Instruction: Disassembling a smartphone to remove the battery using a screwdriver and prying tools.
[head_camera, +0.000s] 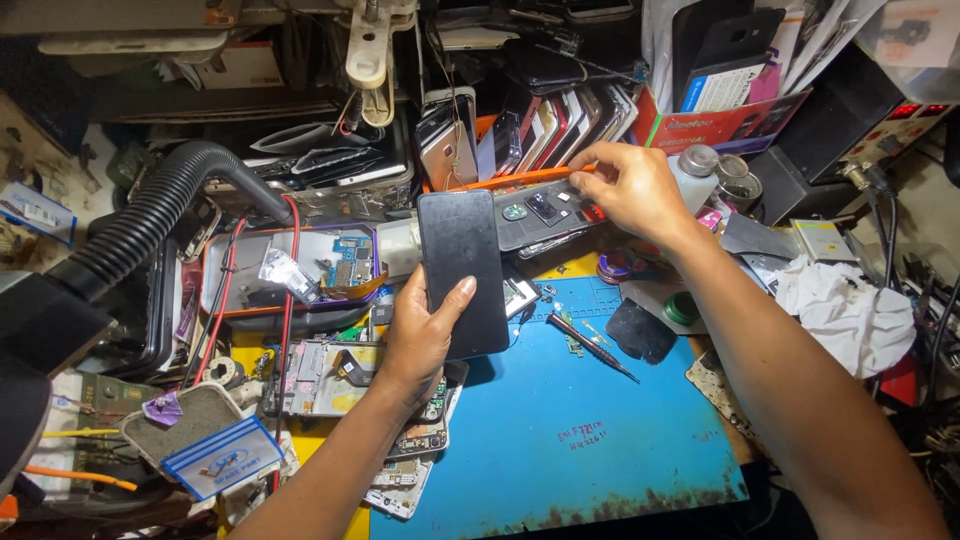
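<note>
My left hand (425, 335) holds a black smartphone (462, 270) upright above the blue work mat (560, 430), its dark face towards me. My right hand (630, 185) reaches back to the orange tray (520, 180) behind the mat, fingertips pinched at the tray's edge next to a dark grey panel with round buttons (540, 212). Whether the fingers hold something small cannot be seen. A screwdriver (590, 345) lies on the mat just right of the phone.
A black corrugated hose (150, 215) arcs in from the left. Opened phone bodies and circuit boards (320, 375) lie left of the mat. Several phones stand in a rack (540, 125) at the back. Crumpled white cloth (850, 310), small jars (735, 180) and a power supply sit right.
</note>
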